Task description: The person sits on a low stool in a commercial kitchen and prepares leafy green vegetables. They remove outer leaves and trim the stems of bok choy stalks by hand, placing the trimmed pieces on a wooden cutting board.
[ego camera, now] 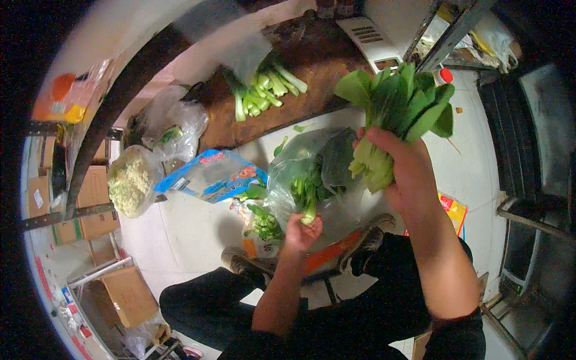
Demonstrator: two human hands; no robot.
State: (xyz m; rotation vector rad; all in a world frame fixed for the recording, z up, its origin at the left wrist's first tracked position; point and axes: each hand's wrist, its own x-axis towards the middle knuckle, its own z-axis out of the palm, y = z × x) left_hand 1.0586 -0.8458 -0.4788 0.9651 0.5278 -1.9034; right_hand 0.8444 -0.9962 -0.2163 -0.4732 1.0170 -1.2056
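Up at the right, my right hand point(402, 164) is wrapped around a bunch of bok choy point(398, 105), its dark leaves fanned upward and its pale stem ends pointing down. Lower and nearer my knees, my left hand point(303, 233) has its fingers at the pale base of another bok choy point(309, 208). That one's leaves point into a clear plastic bag point(283, 180) on the floor, with more dark greens inside. Beside the bag, leafy trimmings point(264, 223) lie on a printed plastic bag point(252, 246).
Several bok choy point(265, 92) lie stems-forward on a low brown wooden board point(333, 67). Left of it are a bagged cauliflower point(132, 180), a clear bag point(180, 128) and a blue printed pouch point(220, 173). A metal rack leg point(96, 108) rises at left; cardboard boxes point(128, 294) stand below.
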